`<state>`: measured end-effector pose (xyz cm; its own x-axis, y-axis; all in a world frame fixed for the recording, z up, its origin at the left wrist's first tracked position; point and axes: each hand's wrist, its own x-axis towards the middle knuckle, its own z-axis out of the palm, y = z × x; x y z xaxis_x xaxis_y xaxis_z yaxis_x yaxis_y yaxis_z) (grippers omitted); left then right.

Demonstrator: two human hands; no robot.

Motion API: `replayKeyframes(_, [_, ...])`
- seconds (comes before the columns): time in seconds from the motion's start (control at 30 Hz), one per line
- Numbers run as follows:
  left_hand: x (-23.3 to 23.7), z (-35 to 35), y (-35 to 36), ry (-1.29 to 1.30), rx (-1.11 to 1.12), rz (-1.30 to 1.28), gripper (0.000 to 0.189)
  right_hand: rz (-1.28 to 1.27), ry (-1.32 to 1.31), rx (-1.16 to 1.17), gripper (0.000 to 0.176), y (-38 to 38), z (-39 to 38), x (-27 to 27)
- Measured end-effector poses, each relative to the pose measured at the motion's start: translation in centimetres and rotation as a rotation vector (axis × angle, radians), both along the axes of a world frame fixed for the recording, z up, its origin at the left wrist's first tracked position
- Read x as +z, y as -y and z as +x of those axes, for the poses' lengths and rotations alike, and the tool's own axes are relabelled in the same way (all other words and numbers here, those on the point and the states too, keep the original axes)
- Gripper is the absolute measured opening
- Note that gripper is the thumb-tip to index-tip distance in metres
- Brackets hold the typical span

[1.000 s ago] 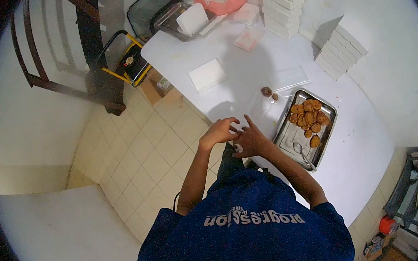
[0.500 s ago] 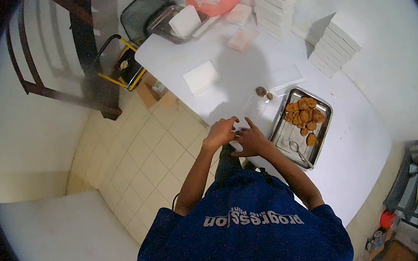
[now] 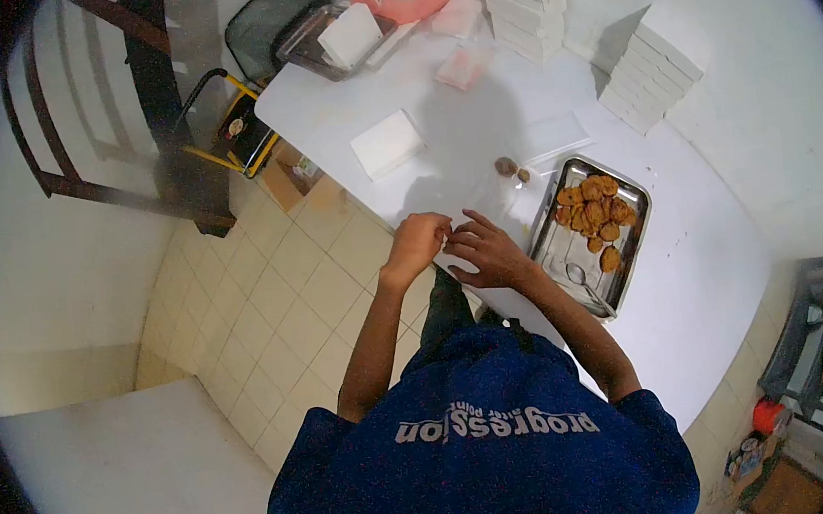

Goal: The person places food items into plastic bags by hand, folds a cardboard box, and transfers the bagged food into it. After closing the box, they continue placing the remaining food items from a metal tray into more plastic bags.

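My left hand [image 3: 419, 242] is closed, its fingers curled inward over the near edge of the table. Whatever it pinches, if anything, is too small to make out. My right hand [image 3: 489, 254] is beside it with bent fingers spread apart, the fingertips by those of the left hand. Just beyond the right hand lies a clear plastic bag [image 3: 515, 195], next to dark brown round pieces [image 3: 506, 166]. Right of that hand, a steel tray [image 3: 558, 240] holds several browned fried patties [image 3: 593, 206] and a metal spoon [image 3: 578, 276].
On the white table [image 3: 697, 294] are a flat white box [image 3: 388, 144], a pink-printed packet [image 3: 464, 67] and flat clear plastic [image 3: 556, 136]. Stacked white boxes [image 3: 649, 73] stand near the wall. A pink bag [image 3: 404, 3] and a dark tray [image 3: 306, 57] occupy the far end.
Both hands have shifted slightly up and left in view, and my left fingers look more curled. The view itself has tilted a little; the tray and boxes stay put.
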<state>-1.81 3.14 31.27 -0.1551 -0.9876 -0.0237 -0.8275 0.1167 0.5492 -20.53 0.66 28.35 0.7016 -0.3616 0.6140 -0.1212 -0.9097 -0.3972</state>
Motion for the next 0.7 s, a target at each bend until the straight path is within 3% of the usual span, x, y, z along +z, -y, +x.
replayKeyframes(0.2, [0.3, 0.1, -0.2, 0.137, 0.075, -0.007, 0.023, 0.11, 0.047, -0.207, 0.026, 0.0, -3.9, -1.0])
replayKeyframes(0.33, [0.7, -0.4, -0.5, 0.22, 0.114, 0.063, 0.031, 0.234, -0.156, -0.616, 0.028, -0.2, -11.9, -8.0])
replayKeyframes(0.4, [-0.1, -0.3, -0.6, 0.257, 0.092, 0.039, 0.035, 0.272, -0.343, -0.841, 0.028, -2.2, -15.7, -8.5])
replayKeyframes(0.53, [-1.2, -0.7, -0.3, 0.313, 0.042, -0.026, 0.04, 0.262, -0.499, -0.935, 0.028, -4.8, -20.5, -9.3])
replayKeyframes(0.6, [-1.2, -1.1, 0.2, 0.323, 0.03, 0.021, 0.041, 0.394, -0.707, -1.031, 0.028, -6.0, -21.3, -9.8])
replayKeyframes(0.7, [-1.5, -1.4, 1.1, 0.326, 0.03, 0.029, 0.044, 0.426, -0.795, -1.042, 0.027, -6.4, -21.6, -10.1])
